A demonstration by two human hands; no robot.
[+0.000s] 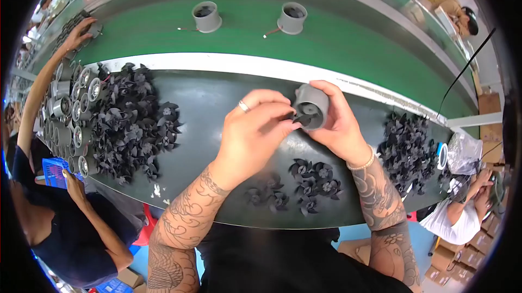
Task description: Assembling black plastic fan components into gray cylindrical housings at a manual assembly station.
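My right hand point(343, 124) grips a grey cylindrical fan housing point(312, 103), tilted so that its open end faces me. At the mouth of the housing, my left hand point(254, 127) pinches a small black fan blade wheel point(300, 119), partly hidden by the fingers. Just below my hands, a small group of loose black fan blade wheels point(315, 181) lies on the dark tabletop point(201, 108). A few more blade wheels point(270, 191) lie to the left of that group.
A big heap of black blade wheels point(133, 122) and stacked grey housings point(81, 111) fill the left side. Another heap point(408, 149) lies right. Two housings with wires point(206, 17) point(292, 18) stand on the green conveyor belt point(244, 7). A co-worker's arm point(46, 75) reaches in at left.
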